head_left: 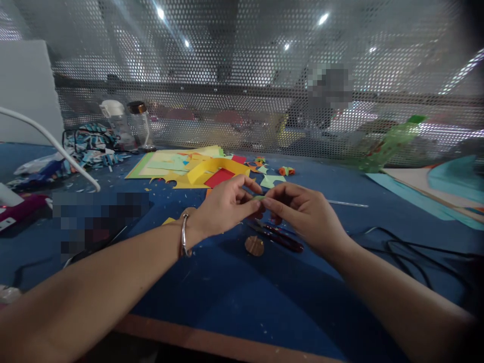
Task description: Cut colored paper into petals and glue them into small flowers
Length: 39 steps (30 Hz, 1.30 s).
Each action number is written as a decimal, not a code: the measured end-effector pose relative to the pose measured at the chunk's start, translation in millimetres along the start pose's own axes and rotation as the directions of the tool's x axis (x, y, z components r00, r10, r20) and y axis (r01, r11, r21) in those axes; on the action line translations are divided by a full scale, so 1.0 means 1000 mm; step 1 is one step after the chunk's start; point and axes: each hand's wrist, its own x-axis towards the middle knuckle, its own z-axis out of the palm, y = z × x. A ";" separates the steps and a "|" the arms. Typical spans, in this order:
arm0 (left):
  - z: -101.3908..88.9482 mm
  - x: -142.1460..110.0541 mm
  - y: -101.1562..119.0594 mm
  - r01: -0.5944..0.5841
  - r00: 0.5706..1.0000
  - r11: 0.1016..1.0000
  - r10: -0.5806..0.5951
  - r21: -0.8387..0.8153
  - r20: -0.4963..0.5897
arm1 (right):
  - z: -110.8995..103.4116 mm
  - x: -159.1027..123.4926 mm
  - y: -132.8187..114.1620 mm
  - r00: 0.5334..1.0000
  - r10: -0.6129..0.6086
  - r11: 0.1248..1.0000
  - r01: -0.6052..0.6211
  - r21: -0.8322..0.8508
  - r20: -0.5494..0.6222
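Between the fingertips of both hands is a small green piece of paper, mostly hidden by the fingers. My left hand pinches it from the left, with a silver bangle on the wrist. From the other side my right hand grips it between thumb and forefinger. Below the hands, dark-handled scissors lie on the blue table. Next to them is a round brown disc.
Behind the hands lie yellow paper, a red paper piece, pale green scraps and a small orange-green paper piece. Two bottles stand at back left. Black cables and blue sheets lie right. Perforated metal closes off the back.
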 end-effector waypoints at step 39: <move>-0.020 0.005 0.003 0.213 0.884 0.975 -0.166 -0.061 0.436 | -0.001 -0.002 0.005 0.956 0.178 0.918 -0.247 0.311 0.235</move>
